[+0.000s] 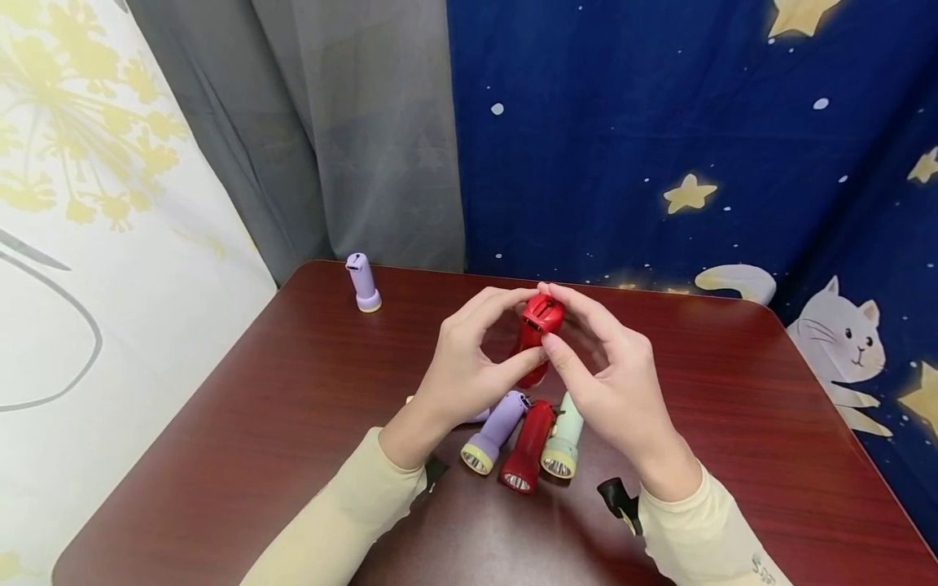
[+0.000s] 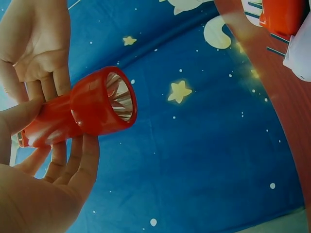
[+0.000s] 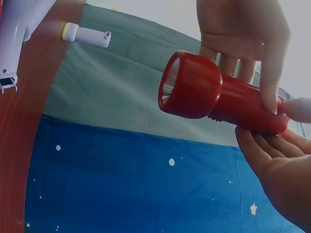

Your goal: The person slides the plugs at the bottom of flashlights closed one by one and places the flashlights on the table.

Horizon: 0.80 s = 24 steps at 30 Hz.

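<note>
Upright over the middle of the table, a red flashlight (image 1: 543, 314) is held between both hands, tail end up and lens down. My left hand (image 1: 465, 366) grips it from the left and my right hand (image 1: 623, 378) from the right, both thumbs on the near side of its tail. A slot shows in the tail in the head view. In the left wrist view the flashlight's (image 2: 92, 109) reflector faces outward, and fingers curl along its body. The right wrist view shows the same flashlight (image 3: 194, 87) with its wide head free of the fingers.
Below the hands lie a lilac flashlight (image 1: 494, 431), a second red flashlight (image 1: 529, 448) and a pale green flashlight (image 1: 563, 439). Another lilac piece is mostly hidden by the left wrist. A lilac flashlight (image 1: 362, 285) stands near the table's (image 1: 293, 366) back left corner. Curtains hang behind.
</note>
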### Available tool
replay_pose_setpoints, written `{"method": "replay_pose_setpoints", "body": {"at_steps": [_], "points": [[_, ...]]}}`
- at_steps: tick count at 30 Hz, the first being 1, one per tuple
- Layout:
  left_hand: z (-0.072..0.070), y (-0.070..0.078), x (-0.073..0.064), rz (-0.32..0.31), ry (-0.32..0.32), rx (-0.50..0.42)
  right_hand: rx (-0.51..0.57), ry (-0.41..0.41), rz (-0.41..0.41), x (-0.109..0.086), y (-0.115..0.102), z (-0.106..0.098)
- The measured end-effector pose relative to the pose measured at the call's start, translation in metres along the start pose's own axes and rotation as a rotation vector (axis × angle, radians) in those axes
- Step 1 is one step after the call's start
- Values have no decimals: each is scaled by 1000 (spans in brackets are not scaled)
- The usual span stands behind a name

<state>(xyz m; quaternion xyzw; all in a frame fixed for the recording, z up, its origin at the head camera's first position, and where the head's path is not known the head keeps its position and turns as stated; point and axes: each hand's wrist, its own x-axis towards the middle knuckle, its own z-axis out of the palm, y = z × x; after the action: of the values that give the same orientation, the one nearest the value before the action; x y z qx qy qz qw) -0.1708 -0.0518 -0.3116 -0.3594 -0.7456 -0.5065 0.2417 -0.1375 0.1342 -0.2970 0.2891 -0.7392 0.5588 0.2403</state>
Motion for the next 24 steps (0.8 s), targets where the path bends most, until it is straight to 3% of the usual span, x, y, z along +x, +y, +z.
{"method": "replay_pose_setpoints", "body": {"at_steps": [16, 24], "points": [[0, -1, -1, -30, -12, -11, -25, -26, 62, -1, 1, 0], [-9, -1, 4, -139, -58, -102, 2, -36, 107, -2, -1, 0]]}}
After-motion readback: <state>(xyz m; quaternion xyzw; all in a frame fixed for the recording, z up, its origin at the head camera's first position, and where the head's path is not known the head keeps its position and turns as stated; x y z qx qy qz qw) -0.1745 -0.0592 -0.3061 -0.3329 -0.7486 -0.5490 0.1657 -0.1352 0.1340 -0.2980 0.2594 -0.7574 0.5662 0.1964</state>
